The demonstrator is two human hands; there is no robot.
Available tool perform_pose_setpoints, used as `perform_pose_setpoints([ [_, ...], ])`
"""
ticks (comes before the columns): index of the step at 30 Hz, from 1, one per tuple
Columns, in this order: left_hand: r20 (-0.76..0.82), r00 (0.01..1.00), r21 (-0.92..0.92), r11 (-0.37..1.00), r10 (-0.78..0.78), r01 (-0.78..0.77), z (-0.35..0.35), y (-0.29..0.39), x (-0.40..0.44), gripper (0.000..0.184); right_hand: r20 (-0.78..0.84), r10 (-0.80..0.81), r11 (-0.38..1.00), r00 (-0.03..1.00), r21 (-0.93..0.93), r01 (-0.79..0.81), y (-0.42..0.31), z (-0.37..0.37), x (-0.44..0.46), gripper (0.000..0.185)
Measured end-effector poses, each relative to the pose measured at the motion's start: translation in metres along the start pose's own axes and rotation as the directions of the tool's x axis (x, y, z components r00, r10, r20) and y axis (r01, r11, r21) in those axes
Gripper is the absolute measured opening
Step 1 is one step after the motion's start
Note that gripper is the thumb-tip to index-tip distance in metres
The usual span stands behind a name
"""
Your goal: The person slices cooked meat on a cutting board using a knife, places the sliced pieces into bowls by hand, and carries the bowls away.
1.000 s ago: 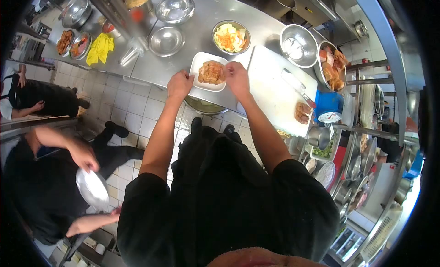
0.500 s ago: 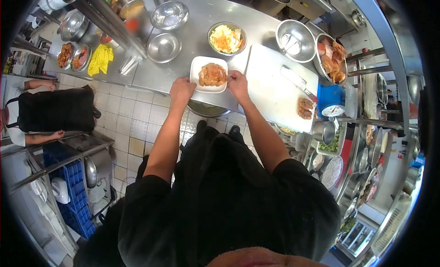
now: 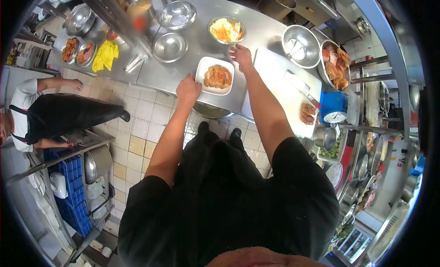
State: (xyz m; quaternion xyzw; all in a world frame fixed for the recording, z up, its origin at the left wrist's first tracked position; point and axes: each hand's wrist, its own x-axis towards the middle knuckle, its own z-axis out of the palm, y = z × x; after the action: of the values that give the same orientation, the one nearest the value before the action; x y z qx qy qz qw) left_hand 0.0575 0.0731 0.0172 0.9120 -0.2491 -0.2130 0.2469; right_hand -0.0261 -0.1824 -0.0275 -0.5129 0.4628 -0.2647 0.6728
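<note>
A square white dish [image 3: 200, 70] with a piece of browned, glazed-looking meat [image 3: 217, 77] sits near the front edge of the steel counter. My left hand [image 3: 189, 89] is closed at the dish's left rim, its fingertips partly hidden. Off the dish, my right hand [image 3: 241, 57] is open, fingers apart, just below a steel bowl [image 3: 210, 32] of shredded pale and orange vegetables [image 3: 227, 30]. To the right lies a white cutting board [image 3: 270, 90] bearing a knife [image 3: 298, 83] and cut browned meat [image 3: 307, 114].
Two steel bowls, one nearer [image 3: 170, 47] and one farther [image 3: 177, 15], stand left of the vegetables. Behind the board are another steel bowl [image 3: 301, 46], a container of meat pieces [image 3: 337, 67] and a blue scale [image 3: 333, 104]. A co-worker in a black apron [image 3: 59, 115] stands at left.
My right hand has let go of the dish and moved up toward the vegetable bowl, its fingers opening. My left hand stays at the dish's left side. The co-worker has shifted position.
</note>
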Motion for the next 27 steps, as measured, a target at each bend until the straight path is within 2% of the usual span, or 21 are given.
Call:
perform_pose_setpoints([
  [2, 0.006, 1.000, 0.021, 1.000, 0.011, -0.011, -0.002, -0.002, 0.000, 0.027, 0.028, -0.020, 0.970, 0.999, -0.243, 0.026, 0.008, -0.012, -0.007, 0.034],
  [4, 0.037, 0.999, 0.058, 0.998, 0.004, -0.006, -0.004, 0.001, 0.004, 0.027, 0.055, -0.047, 0.881, 0.997, -0.468, 0.067, 0.006, -0.026, -0.021, 0.037],
  [7, 0.044, 0.999, 0.076, 0.997, 0.025, -0.028, -0.001, -0.001, 0.006, 0.027, 0.083, 0.128, 0.927, 0.988, -0.364, -0.089, 0.023, -0.042, -0.067, 0.034],
  [10, 0.029, 0.999, 0.075, 0.996, 0.044, -0.046, 0.002, 0.002, 0.006, 0.026, 0.069, 0.116, 0.964, 0.991, -0.247, -0.095, 0.032, -0.039, -0.099, 0.035],
  [14, 0.029, 0.999, 0.029, 0.999, 0.020, -0.021, 0.013, 0.006, 0.005, 0.023, 0.027, -0.021, 0.966, 0.999, -0.257, 0.027, 0.035, -0.036, -0.106, 0.035],
  [16, 0.055, 0.998, -0.001, 0.999, -0.035, 0.035, 0.010, 0.015, -0.003, 0.021, 0.017, -0.024, 0.965, 1.000, -0.260, 0.028, 0.033, -0.040, -0.108, 0.035],
  [23, 0.004, 0.999, -0.070, 0.997, 0.034, -0.034, 0.012, 0.028, -0.012, 0.018, -0.028, 0.004, 0.966, 1.000, -0.259, -0.012, 0.030, -0.050, -0.121, 0.043],
  [27, -0.051, 0.997, -0.143, 0.988, 0.057, -0.064, 0.017, 0.029, -0.005, 0.021, -0.040, 0.030, 0.983, 0.999, -0.179, -0.037, 0.030, -0.052, -0.126, 0.043],
])
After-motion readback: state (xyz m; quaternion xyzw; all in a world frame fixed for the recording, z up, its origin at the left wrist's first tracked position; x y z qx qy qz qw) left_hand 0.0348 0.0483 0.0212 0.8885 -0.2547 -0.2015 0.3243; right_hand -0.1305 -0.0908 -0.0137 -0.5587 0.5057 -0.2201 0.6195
